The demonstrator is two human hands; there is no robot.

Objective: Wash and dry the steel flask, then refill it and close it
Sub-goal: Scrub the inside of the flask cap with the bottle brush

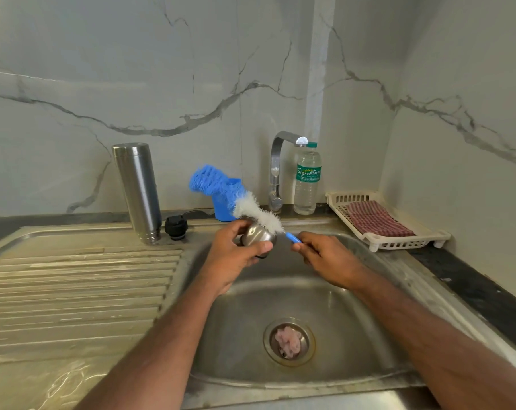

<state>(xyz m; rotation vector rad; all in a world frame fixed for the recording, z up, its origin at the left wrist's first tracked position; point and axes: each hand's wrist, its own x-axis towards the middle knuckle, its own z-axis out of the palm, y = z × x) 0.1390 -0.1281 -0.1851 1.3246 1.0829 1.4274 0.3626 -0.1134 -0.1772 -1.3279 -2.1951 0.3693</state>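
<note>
Drain: a pinkish scrap lies in the strainer (288, 341) at the bottom of the sink (354, 321), nearest the viewer.
Left hand: the left hand (236, 255) holds a small steel cup (258, 236) over the basin, fingers curled round it; it looks like the flask's cap, though its open side is hard to make out.
Right hand: the right hand (325, 257) pinches the blue handle of a bottle brush (258, 213), just right of the cup.
Key relation: the brush's long axis runs from the right hand up and to the left, its white bristles lying across the cup's far rim, so the brush likely has to swing or push towards the left hand to scrub.
Flask: the steel flask (138, 190) stands upside down on the counter behind the draining board, well left of both hands, nearer the left hand.
Stopper: a black stopper (176, 227) sits just right of the flask.
Farther back: a blue holder (225, 199), the tap (276, 173), a water bottle (307, 179), and a rack (336, 199) with a checked cloth (378, 218).
</note>
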